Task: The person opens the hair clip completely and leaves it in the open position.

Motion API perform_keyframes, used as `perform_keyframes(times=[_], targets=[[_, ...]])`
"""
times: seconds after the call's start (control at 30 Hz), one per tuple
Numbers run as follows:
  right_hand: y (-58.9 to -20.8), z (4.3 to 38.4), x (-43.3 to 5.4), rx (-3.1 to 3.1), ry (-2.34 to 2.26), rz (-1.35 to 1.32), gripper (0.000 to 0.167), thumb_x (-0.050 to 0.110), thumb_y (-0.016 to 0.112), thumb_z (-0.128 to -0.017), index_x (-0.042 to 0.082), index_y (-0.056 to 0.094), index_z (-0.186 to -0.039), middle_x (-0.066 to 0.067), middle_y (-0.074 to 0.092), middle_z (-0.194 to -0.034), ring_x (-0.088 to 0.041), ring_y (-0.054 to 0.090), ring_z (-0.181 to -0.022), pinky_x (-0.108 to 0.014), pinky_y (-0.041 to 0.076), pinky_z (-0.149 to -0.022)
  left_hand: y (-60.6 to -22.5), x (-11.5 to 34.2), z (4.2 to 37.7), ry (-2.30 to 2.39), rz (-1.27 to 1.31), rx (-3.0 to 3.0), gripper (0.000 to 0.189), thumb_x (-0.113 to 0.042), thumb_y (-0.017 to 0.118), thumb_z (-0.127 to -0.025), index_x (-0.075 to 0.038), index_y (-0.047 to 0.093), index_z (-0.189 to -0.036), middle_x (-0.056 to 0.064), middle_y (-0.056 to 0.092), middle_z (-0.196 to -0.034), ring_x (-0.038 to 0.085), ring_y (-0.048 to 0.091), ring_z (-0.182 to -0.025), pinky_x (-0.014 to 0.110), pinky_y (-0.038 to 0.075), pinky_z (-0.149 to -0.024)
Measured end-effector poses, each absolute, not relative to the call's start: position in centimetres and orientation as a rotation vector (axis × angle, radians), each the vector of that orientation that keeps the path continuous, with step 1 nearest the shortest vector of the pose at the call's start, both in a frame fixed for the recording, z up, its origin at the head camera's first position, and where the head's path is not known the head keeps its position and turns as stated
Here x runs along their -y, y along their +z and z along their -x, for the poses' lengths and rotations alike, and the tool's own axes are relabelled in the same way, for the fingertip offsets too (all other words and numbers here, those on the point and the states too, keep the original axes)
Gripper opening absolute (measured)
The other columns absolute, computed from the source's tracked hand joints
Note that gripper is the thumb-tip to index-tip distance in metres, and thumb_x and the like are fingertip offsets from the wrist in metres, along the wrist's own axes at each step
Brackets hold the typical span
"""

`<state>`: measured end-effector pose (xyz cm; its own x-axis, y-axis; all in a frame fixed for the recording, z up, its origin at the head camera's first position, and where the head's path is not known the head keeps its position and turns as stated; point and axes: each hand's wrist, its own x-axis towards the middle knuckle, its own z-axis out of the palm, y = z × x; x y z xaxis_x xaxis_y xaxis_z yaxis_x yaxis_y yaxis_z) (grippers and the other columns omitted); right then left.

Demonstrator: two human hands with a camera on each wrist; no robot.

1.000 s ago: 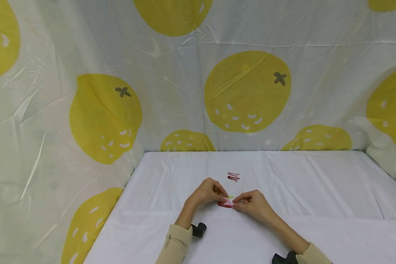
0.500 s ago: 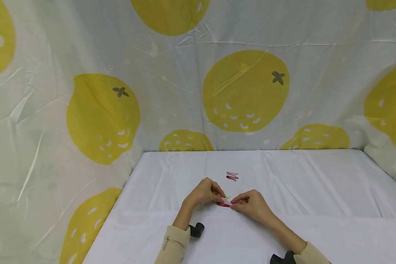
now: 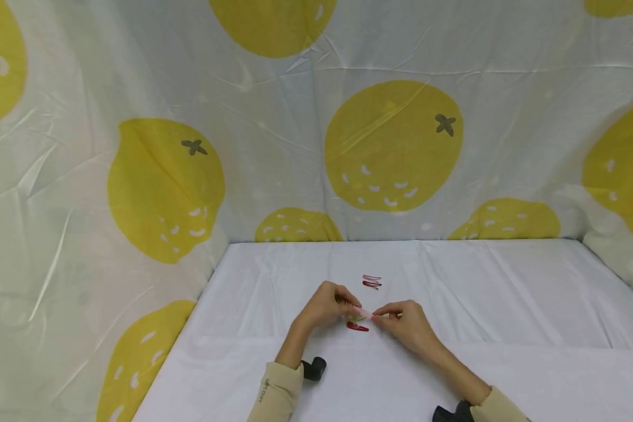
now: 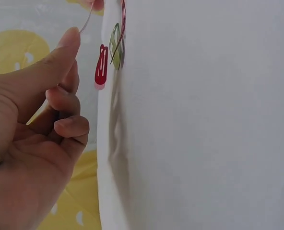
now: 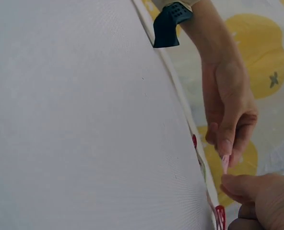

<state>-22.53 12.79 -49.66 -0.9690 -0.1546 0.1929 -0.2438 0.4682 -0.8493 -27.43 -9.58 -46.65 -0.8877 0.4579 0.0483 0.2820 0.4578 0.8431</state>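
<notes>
A pink snap hair clip [image 3: 364, 313] is stretched between the fingertips of both hands, just above the table. My left hand [image 3: 324, 306] pinches one end of it, and my right hand [image 3: 408, 323] pinches the other. The left wrist view shows this pink clip [image 4: 87, 21] edge-on as a thin strip. In the right wrist view, the pink clip [image 5: 225, 163] bridges the two thumbs. Just below the hands, a red hair clip [image 3: 357, 326] lies on the white cloth. A green hair clip [image 4: 115, 45] is beside the red one, partly hidden by the hands in the head view.
Farther back on the white-covered table [image 3: 506, 293] lie a pink clip [image 3: 371, 278] and a dark red clip [image 3: 371, 285], one behind the other. A lemon-print sheet [image 3: 274, 146] hangs behind and at the sides. Black wrist mounts [image 3: 315, 368] sit below the hands.
Both hands have moved slightly up and away from the red clip, carrying the pink clip. The red clip now shows uncovered on the cloth; the green one is more hidden.
</notes>
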Motion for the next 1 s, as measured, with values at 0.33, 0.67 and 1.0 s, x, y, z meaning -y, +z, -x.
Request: perform_keyframes(times=[0.33,0.67,1.0], targets=[[-49.11,22.80,-12.95,2.430,1.537,-0.354,0.006,0.018,0.084,-0.087,0.014,0.083,-0.090,0.007,0.041,-0.056,0.002,0.043,-0.047,-0.017,0.031,-0.047,-46.42,9.27,27.24,1.645,-0.626,-2.517,0.013,-0.011,0.086,-0.083,-0.004,0.083,-0.094,0.017,0.078,-0.090,0.008,0.054,-0.069,0.018,0.042,-0.062],[-48.95,22.70,-13.10,2.257,1.512,-0.448,0.006,0.016,0.084,-0.086,0.015,0.083,-0.092,0.003,0.054,-0.060,0.000,0.037,-0.056,-0.017,0.030,-0.048,-46.13,9.21,27.24,1.735,-0.580,-2.439,0.013,-0.012,0.083,-0.087,-0.004,0.082,-0.097,0.015,0.079,-0.095,0.008,0.058,-0.075,0.018,0.045,-0.065],[-48.78,22.87,-12.90,2.183,1.549,-0.421,0.005,0.009,0.082,-0.087,0.011,0.080,-0.091,0.003,0.039,-0.056,0.002,0.031,-0.054,-0.022,0.027,-0.046,-46.35,8.95,27.31,1.801,-0.609,-2.371,0.014,-0.011,0.080,-0.090,0.002,0.080,-0.096,0.022,0.077,-0.095,0.004,0.061,-0.075,0.018,0.047,-0.069]])
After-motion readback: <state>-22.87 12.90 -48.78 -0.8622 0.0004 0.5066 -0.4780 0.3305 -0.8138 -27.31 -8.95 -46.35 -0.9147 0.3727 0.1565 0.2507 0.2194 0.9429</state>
